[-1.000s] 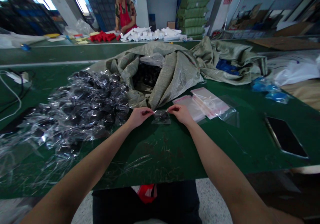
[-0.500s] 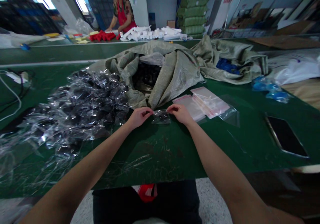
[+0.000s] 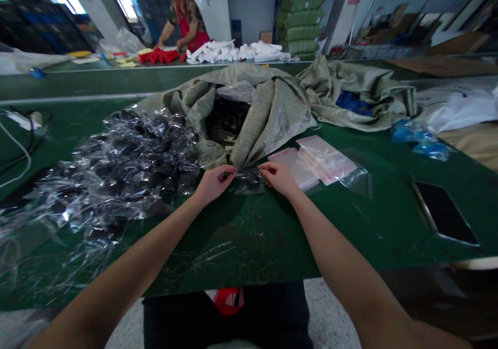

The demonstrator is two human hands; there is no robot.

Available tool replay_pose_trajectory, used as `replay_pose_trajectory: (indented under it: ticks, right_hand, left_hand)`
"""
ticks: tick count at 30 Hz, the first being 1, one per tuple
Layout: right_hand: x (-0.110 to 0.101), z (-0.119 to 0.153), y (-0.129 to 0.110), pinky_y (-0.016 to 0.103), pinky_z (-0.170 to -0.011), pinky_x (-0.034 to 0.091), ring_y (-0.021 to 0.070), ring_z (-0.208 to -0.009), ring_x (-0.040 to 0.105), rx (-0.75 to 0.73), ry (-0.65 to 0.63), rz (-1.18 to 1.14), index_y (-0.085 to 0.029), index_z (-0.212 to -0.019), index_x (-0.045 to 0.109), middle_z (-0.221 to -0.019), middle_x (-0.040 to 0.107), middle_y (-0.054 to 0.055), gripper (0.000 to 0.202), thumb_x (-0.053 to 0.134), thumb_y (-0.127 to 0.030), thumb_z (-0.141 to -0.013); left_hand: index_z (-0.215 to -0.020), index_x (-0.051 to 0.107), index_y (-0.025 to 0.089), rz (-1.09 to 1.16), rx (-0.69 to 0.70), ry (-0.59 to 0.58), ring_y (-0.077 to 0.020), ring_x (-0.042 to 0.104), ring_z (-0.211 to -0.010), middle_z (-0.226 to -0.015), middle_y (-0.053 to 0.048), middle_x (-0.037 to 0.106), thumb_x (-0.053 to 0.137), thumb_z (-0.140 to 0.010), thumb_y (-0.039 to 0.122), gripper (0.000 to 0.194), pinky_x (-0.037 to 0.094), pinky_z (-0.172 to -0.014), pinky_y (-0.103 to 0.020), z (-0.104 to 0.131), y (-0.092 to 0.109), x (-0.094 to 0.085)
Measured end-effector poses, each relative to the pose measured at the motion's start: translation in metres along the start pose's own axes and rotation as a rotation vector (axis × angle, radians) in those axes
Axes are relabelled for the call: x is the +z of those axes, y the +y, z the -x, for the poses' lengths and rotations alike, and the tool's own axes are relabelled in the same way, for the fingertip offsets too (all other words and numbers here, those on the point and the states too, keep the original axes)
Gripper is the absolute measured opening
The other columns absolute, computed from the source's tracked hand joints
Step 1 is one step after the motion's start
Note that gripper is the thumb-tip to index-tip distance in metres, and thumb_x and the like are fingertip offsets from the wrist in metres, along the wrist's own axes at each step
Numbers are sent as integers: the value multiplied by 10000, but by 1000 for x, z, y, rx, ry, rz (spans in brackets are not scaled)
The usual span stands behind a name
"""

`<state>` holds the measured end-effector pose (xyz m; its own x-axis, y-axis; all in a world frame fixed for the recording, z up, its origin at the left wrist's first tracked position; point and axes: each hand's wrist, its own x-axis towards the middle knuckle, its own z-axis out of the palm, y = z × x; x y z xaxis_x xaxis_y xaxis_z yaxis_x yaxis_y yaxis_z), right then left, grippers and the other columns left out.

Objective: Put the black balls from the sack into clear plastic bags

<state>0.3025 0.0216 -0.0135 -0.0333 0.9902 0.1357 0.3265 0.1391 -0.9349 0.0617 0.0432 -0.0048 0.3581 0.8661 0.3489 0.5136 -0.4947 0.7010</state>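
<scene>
From here, the left hand (image 3: 213,185) and right hand (image 3: 280,179) sit apart at either end of a bag (image 3: 249,181), seemingly to keep it flat on the table (image 3: 249,245). I can't tell whether either actually grips it.

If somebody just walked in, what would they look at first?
Probably the big shiny heap of dark things in clear wrappers, on the green table left of the open sack. Next, perhaps, the two hands, left and right, at one small clear packet in front of the sack.
</scene>
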Motion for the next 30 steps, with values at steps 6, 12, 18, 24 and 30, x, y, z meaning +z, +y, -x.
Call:
replay_pose_trajectory:
  ticks: [6,12,18,24,30]
  right_hand:
    - [3,-3,4,210,-462,506,101,-525,613,69,-45,-230,-193,-923,673,-668,635,-14,158,629,-245,-781]
    - [3,-4,6,217,-498,545,108,-555,640,67,-47,-269,-194,-901,674,-683,642,-15,142,624,-196,-768]
    - [4,-4,3,252,-545,561,121,-561,647,119,-41,-307,-186,-894,671,-690,648,0,147,589,-149,-778]
    - [-1,-3,-11,271,-541,559,148,-576,662,351,-44,-566,-163,-888,624,-697,669,43,212,505,-338,-899]
    - [-3,3,-19,286,-604,578,177,-658,702,408,-22,-627,-195,-1011,540,-690,668,13,240,661,-279,-821]
  left_hand:
    - [-691,630,160,311,-570,-38,-72,380,-386,-687,-70,690,559,-787,546,404,254,-390,-243,-8,23,-4]
    - [-666,621,153,775,-928,-282,-12,179,-316,-800,-147,731,517,-715,724,583,67,-343,-231,-24,28,-6]
    - [-688,611,142,902,-1002,-233,-5,170,-333,-790,-100,729,622,-749,342,210,81,-314,-182,-27,34,-5]
    - [-704,562,142,953,-957,-246,3,169,-337,-800,-72,716,626,-723,229,110,86,-306,-166,-16,34,-2]
    - [-734,554,144,907,-819,-302,14,206,-347,-879,-77,721,683,-712,243,164,103,-313,-154,-3,31,-2]
